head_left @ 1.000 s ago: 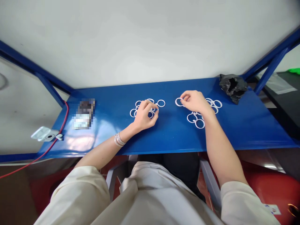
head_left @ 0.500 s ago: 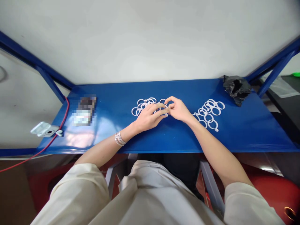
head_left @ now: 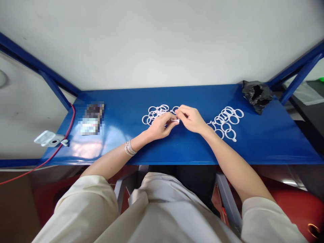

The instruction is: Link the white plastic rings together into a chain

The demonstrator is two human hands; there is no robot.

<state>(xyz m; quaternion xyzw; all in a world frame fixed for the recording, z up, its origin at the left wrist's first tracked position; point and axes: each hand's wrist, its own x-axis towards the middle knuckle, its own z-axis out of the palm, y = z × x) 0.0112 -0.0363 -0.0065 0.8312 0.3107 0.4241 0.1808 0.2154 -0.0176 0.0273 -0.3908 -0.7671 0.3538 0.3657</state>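
The left hand (head_left: 162, 127) is nearly closed, thumb and fingertips pinched on a small white piece (head_left: 175, 120). The right hand (head_left: 191, 118) meets it with fingers bent in close together; whether it grips anything cannot be told. Both hands are above the middle of the blue counter (head_left: 177, 148), between its near and far edges. Just beyond the right fingertips is a single white ring (head_left: 175, 107), partly covered by them.

Just beyond the left hand, toward the far edge, is an overlapping cluster of white rings (head_left: 157, 111), partly hidden by that hand. A second ring cluster (head_left: 225, 122) spreads beyond the right forearm, toward the right edge. Near the far right corner sits a crumpled black bag (head_left: 257, 96). Toward the left edge lies a pixelated flat object (head_left: 92, 118); at that edge are a white device (head_left: 50, 139) and a red cord (head_left: 72, 118).
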